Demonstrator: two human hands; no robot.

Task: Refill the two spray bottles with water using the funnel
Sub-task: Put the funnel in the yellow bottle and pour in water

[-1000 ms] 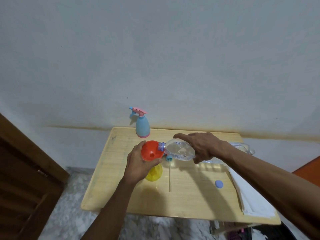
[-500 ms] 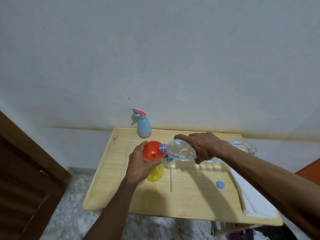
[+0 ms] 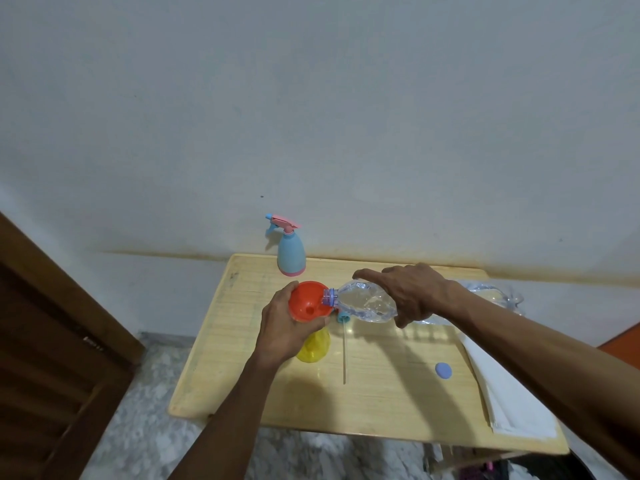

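Note:
My left hand (image 3: 282,323) grips the orange funnel (image 3: 306,301), which sits in the neck of the yellow spray bottle (image 3: 313,348) on the wooden table (image 3: 381,393). My right hand (image 3: 412,292) holds a clear plastic water bottle (image 3: 363,303) tipped on its side, its mouth over the funnel's rim. A blue spray bottle (image 3: 290,252) with a pink trigger head stands upright at the table's back edge. A blue sprayer part with a long dip tube (image 3: 344,344) lies on the table right of the yellow bottle.
A small blue cap (image 3: 443,370) lies on the table's right side. A folded white cloth (image 3: 509,396) covers the right edge, with a clear plastic bag (image 3: 495,296) behind it. A dark wooden door (image 3: 45,358) stands at the left.
Both hands, the funnel and the tipped water bottle have stayed almost still. My right index finger has lifted straighter above the bottle.

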